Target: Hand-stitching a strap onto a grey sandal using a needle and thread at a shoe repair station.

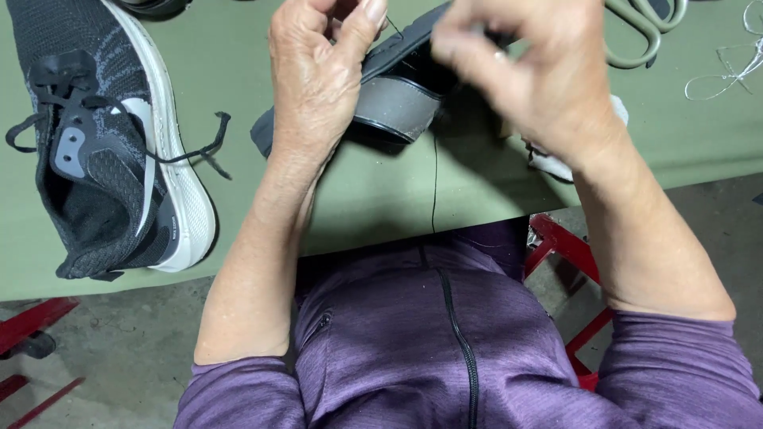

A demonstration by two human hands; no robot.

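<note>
My left hand [318,79] grips a dark shoe piece with a grey band [397,99], held just above the green table top [373,199]. My right hand [540,71] is blurred, fingers pinched together over the same piece, apparently on a thin black thread [434,183] that hangs down from it toward my chest. Whether a needle sits between those fingers cannot be told.
A black knit sneaker with a white sole [111,143] lies on its side at the left, laces loose. Grey-handled scissors [644,32] lie at the top right, with clear thread loops [731,71] beyond them. White cloth [556,159] peeks under my right wrist. Red metal frame [568,246] below.
</note>
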